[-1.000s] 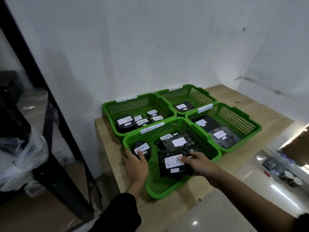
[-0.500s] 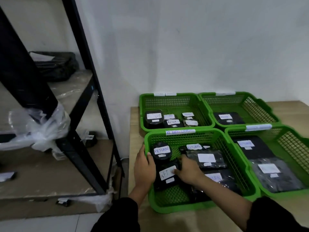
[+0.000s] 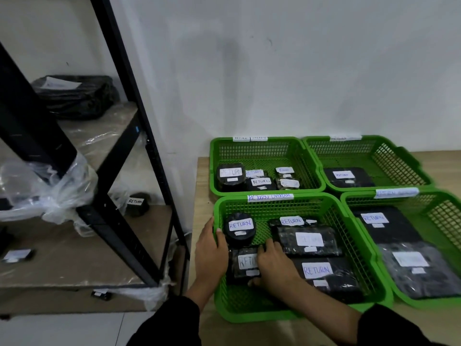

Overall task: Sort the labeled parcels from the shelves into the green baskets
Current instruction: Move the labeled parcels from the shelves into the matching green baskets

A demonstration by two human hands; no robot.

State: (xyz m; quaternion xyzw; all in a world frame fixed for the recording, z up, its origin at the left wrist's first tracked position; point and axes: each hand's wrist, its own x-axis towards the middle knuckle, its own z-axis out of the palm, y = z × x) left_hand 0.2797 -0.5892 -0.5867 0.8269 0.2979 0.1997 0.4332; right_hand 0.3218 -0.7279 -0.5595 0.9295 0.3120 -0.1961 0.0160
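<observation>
Black parcel (image 3: 243, 264), label partly covered, lies in near-left green basket (image 3: 274, 317) on the surface (image 3: 203, 176). Right hand (image 3: 273, 267) grip: fingers curled on the parcel. Left hand (image 3: 209, 250) grip clasps the basket rim, thumb inside. Round RETURN parcel (image 3: 239, 228) just beyond the grips.

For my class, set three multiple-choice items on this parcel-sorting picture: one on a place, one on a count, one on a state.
1. Where does the round parcel nearest the left hand lie?
A. on the floor
B. in the near left basket
C. on the top shelf

2. How many green baskets stand on the table?
A. two
B. four
C. six

3. What is the right hand doing?
A. resting on a parcel in the basket
B. hanging idle
C. touching the wall

Key: 1 B, it sits inside the rim at the back left corner. 2 B, two rows of two. 3 A, its fingers lie over the label.
</observation>
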